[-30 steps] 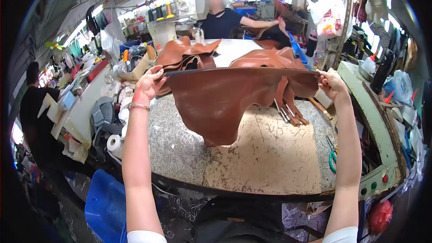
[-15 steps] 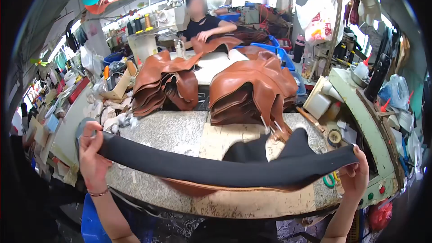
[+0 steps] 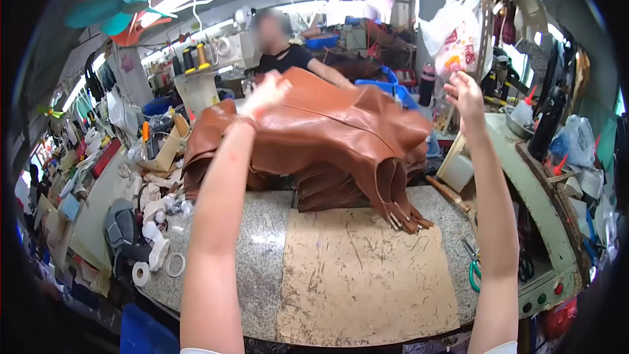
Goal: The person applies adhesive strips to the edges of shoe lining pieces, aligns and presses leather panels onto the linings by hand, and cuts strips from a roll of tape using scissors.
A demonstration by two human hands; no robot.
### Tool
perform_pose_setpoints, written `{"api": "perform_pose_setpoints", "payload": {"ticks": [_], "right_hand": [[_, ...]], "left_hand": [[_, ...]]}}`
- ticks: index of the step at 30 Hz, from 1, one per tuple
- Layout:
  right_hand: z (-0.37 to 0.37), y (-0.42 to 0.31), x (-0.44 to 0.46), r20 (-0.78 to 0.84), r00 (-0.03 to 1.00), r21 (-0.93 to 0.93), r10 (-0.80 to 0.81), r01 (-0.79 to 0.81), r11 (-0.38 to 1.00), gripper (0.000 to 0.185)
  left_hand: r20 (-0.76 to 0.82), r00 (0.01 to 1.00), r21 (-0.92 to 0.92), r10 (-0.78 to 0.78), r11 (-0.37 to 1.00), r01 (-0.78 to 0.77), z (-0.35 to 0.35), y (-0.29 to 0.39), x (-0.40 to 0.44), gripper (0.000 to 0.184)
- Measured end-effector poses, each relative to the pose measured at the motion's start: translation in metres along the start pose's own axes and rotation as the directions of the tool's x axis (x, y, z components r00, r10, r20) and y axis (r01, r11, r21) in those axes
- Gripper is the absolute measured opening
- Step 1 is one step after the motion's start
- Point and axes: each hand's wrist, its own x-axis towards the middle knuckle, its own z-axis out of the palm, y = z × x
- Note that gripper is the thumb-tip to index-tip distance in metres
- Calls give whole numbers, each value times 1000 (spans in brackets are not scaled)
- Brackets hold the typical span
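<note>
A brown leather piece (image 3: pixel 314 115) lies spread, finished side up, over the stacked leather pieces (image 3: pixel 331 187) at the back of the bench. Narrow strap-like ends (image 3: pixel 400 203) hang from the stack's front right. My left hand (image 3: pixel 265 97) is stretched forward at the upper left part of the leather, smeared by motion, so its fingers and any hold are unclear. Raised to the right of the pile, my right hand (image 3: pixel 466 97) has its fingers loosely bent and apart, with nothing in them. It is apart from the leather.
A worn tan board (image 3: pixel 367 275) covers the middle of the speckled bench. Green-handled scissors (image 3: pixel 474 269) and a wooden-handled tool (image 3: pixel 449 195) lie to the right. Tape rolls (image 3: pixel 141 274) sit at the left. Across the bench is a co-worker (image 3: pixel 285 52). A green machine housing (image 3: pixel 557 223) stands right.
Both hands have moved up and forward from the bench front. The dark-backed leather piece stretched between them has left my right hand, and brown leather now spans the piles.
</note>
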Motion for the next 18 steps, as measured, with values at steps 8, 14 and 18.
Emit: {"api": "perform_pose_setpoints", "payload": {"ticks": [8,14,18], "right_hand": [[-25,101,-234,404,903,-417,144,41,908,21],[69,153,-125,310,786,-194,535,-499,845,45],[103,161,-97,117,951,-16,286,-286,958,16]], "left_hand": [[235,968,-405,-91,896,183,109,-12,-166,73],[126,990,-158,57,987,-37,99,-16,-132,67],[-13,998,332,69,941,-61,90,-46,-124,64]]}}
